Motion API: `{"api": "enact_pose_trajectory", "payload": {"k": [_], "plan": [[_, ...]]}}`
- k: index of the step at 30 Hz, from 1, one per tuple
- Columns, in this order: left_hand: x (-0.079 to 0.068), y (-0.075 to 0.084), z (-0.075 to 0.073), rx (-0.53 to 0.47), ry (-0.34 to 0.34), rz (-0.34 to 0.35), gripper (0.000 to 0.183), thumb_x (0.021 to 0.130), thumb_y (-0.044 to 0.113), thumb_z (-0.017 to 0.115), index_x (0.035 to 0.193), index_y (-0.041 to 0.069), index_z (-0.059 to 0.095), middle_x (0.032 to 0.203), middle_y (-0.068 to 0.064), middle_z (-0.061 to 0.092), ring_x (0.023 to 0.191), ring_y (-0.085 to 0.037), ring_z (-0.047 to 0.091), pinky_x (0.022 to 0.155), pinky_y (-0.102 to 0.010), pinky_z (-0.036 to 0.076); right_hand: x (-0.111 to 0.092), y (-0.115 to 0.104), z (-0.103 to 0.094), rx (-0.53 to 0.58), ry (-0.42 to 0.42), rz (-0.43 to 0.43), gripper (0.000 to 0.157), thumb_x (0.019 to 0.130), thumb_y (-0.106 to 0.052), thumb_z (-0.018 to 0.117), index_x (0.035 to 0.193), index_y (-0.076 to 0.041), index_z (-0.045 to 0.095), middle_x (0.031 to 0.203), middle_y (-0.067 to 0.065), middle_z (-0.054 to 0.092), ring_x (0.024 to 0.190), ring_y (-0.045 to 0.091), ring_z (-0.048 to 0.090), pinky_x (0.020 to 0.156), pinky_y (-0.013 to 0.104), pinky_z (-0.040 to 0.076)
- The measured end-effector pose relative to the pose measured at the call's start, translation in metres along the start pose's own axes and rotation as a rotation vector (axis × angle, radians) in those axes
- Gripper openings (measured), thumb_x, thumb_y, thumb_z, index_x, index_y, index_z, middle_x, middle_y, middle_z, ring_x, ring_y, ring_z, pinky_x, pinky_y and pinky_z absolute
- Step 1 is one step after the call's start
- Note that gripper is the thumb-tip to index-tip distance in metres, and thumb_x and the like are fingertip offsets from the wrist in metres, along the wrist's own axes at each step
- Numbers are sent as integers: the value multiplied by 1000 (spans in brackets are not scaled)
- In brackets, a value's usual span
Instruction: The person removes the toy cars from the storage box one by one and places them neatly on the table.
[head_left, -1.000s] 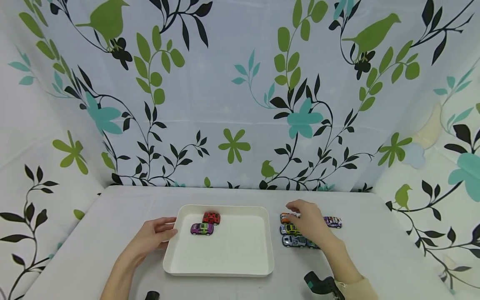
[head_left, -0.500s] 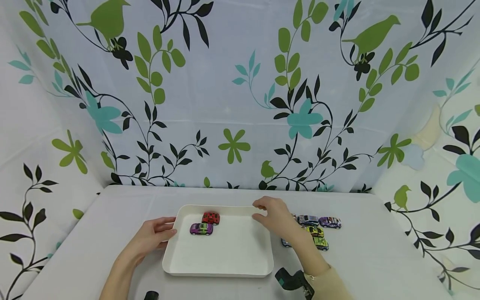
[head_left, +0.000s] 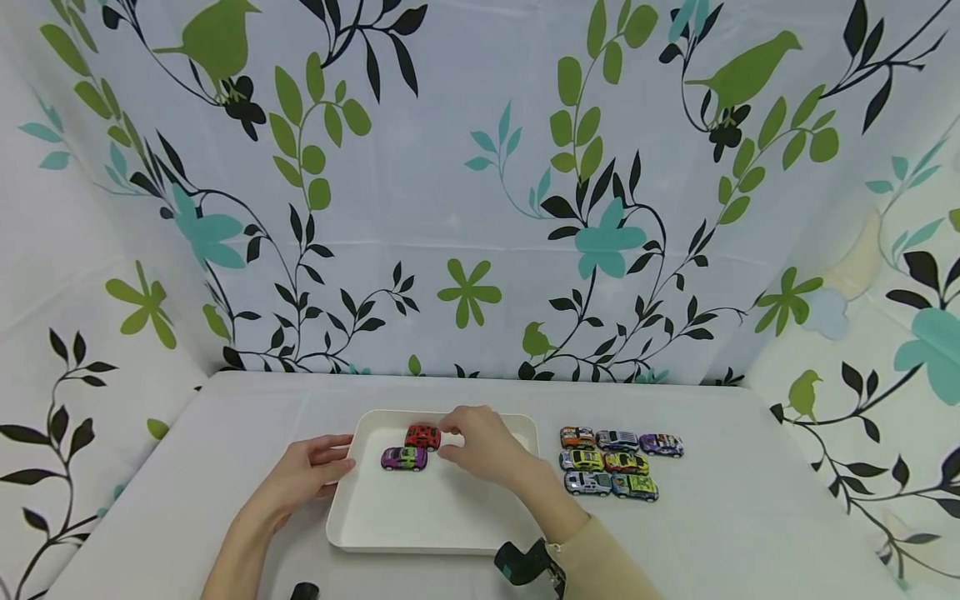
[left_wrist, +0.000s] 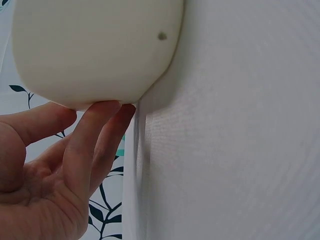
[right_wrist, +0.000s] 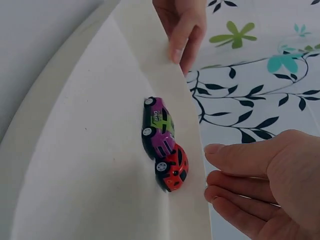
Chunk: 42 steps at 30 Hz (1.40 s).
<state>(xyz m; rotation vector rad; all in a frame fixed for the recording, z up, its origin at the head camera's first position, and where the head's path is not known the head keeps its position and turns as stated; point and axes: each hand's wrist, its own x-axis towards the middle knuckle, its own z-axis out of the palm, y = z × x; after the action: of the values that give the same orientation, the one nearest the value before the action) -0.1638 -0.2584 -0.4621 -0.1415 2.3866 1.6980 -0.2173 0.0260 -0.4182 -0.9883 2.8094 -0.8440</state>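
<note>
In the head view a white tray (head_left: 450, 525) lies on the table, with a red toy car (head_left: 422, 437) and a purple and green toy car (head_left: 403, 457) touching near its far left corner. My left hand (head_left: 307, 467) holds the tray's left edge, thumb and fingertips against the rim. Over the tray, my right hand (head_left: 483, 446) reaches in, thumb and index finger apart just right of the red car. The right wrist view shows a gap between its fingertips (right_wrist: 215, 149) and the red car. No object shows between those fingers.
Right of the tray stand several toy cars in rows, among them an orange car (head_left: 577, 437), a silver car (head_left: 587, 482) and a purple and white car (head_left: 661, 444). Behind the table hangs a leaf-patterned cloth (head_left: 405, 217). Each forearm has a black device near it.
My right hand has moved left from the rows of cars, over the tray's right side, to beside the red car. The left hand and tray have barely moved.
</note>
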Motion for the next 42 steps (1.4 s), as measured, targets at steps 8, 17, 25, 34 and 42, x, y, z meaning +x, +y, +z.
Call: {"api": "enact_pose_trajectory", "payload": {"k": [8, 17, 25, 34, 42], "plan": [[-1, 5, 0, -8, 8, -9, 52, 98, 10, 63, 143, -9, 44, 134, -32, 57, 106, -30, 70, 83, -44, 61, 16, -6, 21, -37, -32, -35, 18, 85, -13, 78, 102, -7, 76, 102, 2, 75, 87, 11, 64, 78, 22, 51], [-2, 6, 1, -10, 10, -15, 52, 98, 10, 63, 143, -9, 45, 135, -32, 57, 106, -31, 70, 84, -45, 60, 25, -14, 35, -100, -61, -61, 18, 83, -12, 80, 100, -7, 77, 103, -1, 74, 91, 6, 63, 80, 17, 50], [-1, 6, 1, -2, 12, -18, 52, 97, 11, 63, 143, -8, 45, 135, -32, 57, 105, -31, 70, 83, -45, 61, 25, -20, 37, -169, -69, -54, 19, 83, -14, 82, 101, -8, 77, 110, 0, 72, 99, 9, 64, 87, 21, 52], [-3, 7, 0, -7, 7, -10, 52, 98, 11, 63, 143, -9, 45, 135, -32, 57, 105, -31, 70, 83, -45, 61, 23, -21, 37, -241, -79, -53, 22, 79, -16, 85, 99, -10, 78, 108, -1, 70, 100, 10, 63, 90, 24, 51], [-3, 6, 0, -8, 7, -5, 52, 98, 11, 63, 143, -9, 45, 134, -31, 58, 106, -30, 69, 85, -45, 60, 23, -21, 39, -273, -71, -47, 17, 77, -17, 87, 90, -12, 77, 96, -4, 67, 86, 7, 57, 83, 25, 49]]}}
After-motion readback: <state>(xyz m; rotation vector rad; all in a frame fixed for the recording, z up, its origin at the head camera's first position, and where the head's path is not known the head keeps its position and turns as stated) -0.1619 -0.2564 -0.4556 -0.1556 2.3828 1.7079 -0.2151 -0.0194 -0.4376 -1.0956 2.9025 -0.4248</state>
